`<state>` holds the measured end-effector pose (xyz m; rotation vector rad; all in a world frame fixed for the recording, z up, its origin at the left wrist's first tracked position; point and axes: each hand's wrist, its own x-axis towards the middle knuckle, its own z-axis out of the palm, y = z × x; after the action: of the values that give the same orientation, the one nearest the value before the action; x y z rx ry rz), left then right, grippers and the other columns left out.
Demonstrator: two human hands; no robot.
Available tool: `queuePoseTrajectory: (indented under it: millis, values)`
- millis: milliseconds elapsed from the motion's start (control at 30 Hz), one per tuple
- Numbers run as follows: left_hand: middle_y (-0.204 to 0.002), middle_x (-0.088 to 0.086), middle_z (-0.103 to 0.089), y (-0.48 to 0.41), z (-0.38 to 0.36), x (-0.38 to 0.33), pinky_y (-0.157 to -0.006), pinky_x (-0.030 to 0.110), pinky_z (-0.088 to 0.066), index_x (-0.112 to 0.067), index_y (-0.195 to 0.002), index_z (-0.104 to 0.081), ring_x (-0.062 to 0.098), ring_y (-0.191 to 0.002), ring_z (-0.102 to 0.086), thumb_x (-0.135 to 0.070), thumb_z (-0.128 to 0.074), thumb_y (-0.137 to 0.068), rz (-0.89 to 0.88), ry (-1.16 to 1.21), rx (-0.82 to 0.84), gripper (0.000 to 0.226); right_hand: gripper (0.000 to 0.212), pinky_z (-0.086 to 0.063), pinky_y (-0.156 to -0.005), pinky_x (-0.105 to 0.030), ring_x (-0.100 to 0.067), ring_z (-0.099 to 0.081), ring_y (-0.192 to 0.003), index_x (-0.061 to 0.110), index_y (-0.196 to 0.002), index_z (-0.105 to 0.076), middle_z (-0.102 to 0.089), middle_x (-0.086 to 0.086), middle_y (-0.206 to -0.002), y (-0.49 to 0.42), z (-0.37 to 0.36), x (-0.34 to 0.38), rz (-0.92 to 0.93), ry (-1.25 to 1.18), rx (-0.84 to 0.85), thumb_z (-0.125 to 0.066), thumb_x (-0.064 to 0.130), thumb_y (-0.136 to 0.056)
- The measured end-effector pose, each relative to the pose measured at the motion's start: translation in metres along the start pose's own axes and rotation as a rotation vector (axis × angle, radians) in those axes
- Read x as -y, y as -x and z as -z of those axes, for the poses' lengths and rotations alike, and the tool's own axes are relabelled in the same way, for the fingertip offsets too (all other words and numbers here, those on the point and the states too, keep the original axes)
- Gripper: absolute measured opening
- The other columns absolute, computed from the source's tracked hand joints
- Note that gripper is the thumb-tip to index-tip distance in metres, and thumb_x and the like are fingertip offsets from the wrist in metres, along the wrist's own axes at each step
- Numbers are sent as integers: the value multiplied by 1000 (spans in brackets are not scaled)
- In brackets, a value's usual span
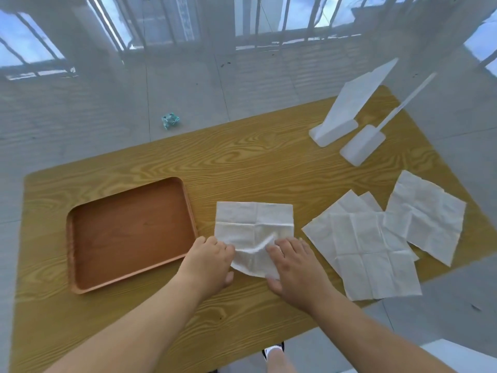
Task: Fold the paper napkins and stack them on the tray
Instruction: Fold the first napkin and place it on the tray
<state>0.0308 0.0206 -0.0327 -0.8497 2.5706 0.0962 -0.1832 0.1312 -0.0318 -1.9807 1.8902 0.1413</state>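
Note:
A white paper napkin (252, 224) lies unfolded in the middle of the wooden table, creased and slightly rumpled at its near edge. My left hand (209, 262) grips the napkin's near left edge with fingers curled. My right hand (295, 267) rests flat, fingers spread, on its near right corner. An empty brown tray (129, 281) sits just left of the napkin. Several more unfolded napkins (373, 251) overlap to the right, with another napkin (430, 219) beyond them.
Two white plastic stands (338, 130) with upright panels are at the table's far right. A small teal wrapper (170, 121) lies on the tiled floor beyond the table (242, 162). A foot in a white sock (274, 354) shows below the near edge.

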Motion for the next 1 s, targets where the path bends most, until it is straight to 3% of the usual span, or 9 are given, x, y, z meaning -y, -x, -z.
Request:
queuePoseTrajectory:
  millis: [67, 167, 267, 467, 600, 733, 867, 933, 1000]
  values:
    - [-92, 1, -62, 9, -4, 1, -73, 41, -38, -17, -102, -58, 25, -85, -53, -55, -52, -89, 17, 27, 7, 41, 56, -47, -101, -43, -27, -50, -119, 21, -134, -49, -54, -4, -127, 1, -1, 1, 60, 5, 32, -54, 53, -89]
    - [-90, 3, -57, 18, -10, 2, -68, 40, -42, -14, -99, -61, 24, -81, -50, -55, -63, -81, -25, 13, -42, 44, 30, -49, -87, -36, -22, -49, -102, 21, -118, -53, -52, -2, -114, -1, -3, 3, 116, 41, 60, -54, 38, -93]
    - [-106, 5, -59, 17, -14, 4, -76, 41, -47, -14, -116, -60, 26, -92, -53, -53, -59, -85, -79, 25, -57, 50, 3, -45, -73, -33, -20, -47, -87, 22, -96, -54, -54, 0, -98, -9, -1, 5, 88, 54, 24, -52, 21, -95]
    - [-130, 5, -51, 7, -10, 2, -94, 42, -46, -19, -138, -45, 27, -111, -51, -60, -48, -89, -57, 101, 10, 64, 3, -45, -75, -32, -19, -47, -88, 23, -93, -53, -54, 1, -95, -20, 5, 5, 92, 40, 32, -50, 23, -95]
    - [-119, 7, -56, 6, -4, -2, -87, 42, -48, -15, -122, -56, 29, -100, -54, -49, -50, -93, -60, 61, -18, 46, 27, -49, -80, -35, -19, -47, -94, 23, -113, -53, -51, 3, -106, -20, 7, 3, 102, 29, 59, -55, 39, -92]
    - [-103, 6, -62, 4, -4, -7, -76, 41, -50, -17, -101, -63, 28, -87, -57, -42, -59, -87, -55, 63, -95, 29, 7, -44, -75, -34, -21, -46, -89, 20, -100, -53, -53, -1, -102, -23, 6, 3, 110, 59, 73, -48, 21, -95]
    - [-139, 6, -47, 6, -10, -8, -99, 46, -42, -18, -139, -45, 30, -118, -50, -62, -52, -82, -40, 143, -1, 72, 11, -45, -80, -34, -18, -43, -87, 22, -92, -52, -49, 3, -94, -28, 10, 2, 102, 7, 50, -43, 28, -96]
    - [-141, 4, -46, 6, -9, -8, -101, 44, -40, -19, -142, -41, 29, -121, -48, -57, -51, -85, -30, 140, 21, 69, 16, -45, -80, -34, -15, -41, -83, 23, -91, -52, -49, 5, -90, -27, 15, 2, 105, -59, 40, -41, 35, -92]
    - [-128, 1, -57, 4, -3, -6, -96, 40, -42, -21, -129, -51, 25, -112, -54, -46, -50, -89, -24, 151, -2, 47, 26, -45, -81, -33, -15, -42, -86, 25, -97, -53, -51, 7, -93, -25, 21, -1, 99, -90, 34, -40, 46, -89]
